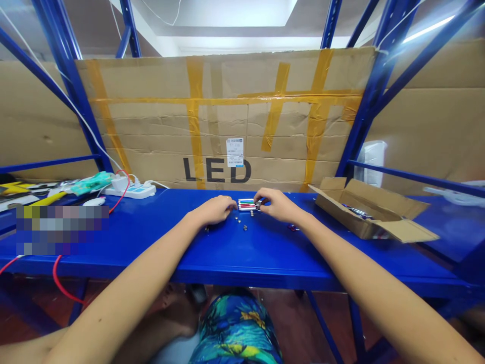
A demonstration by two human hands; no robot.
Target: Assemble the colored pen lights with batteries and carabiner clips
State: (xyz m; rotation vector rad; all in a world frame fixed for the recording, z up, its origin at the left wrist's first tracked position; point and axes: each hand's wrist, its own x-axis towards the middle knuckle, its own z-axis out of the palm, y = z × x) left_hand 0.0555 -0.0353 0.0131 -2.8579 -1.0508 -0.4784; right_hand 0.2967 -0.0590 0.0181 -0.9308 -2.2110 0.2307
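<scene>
A row of slim coloured sticks (247,205), pen-like in shape, lies side by side on the blue table between my hands. My left hand (219,209) rests at the row's left end with fingers curled; whether anything is in them is hidden. At the right end, my right hand (276,203) pinches a small dark, shiny piece (258,205) too small to name, close against the sticks. Several small metal pieces (245,228) are scattered on the table in front of the row. Another small red and dark item (292,228) lies beside my right forearm.
An open cardboard box (337,212) with pen-like items inside stands at the right. At the left are a white power strip (131,189), a red cable (120,197) and assorted packets. A large cardboard sheet marked LED (159,131) closes off the back between blue metal posts.
</scene>
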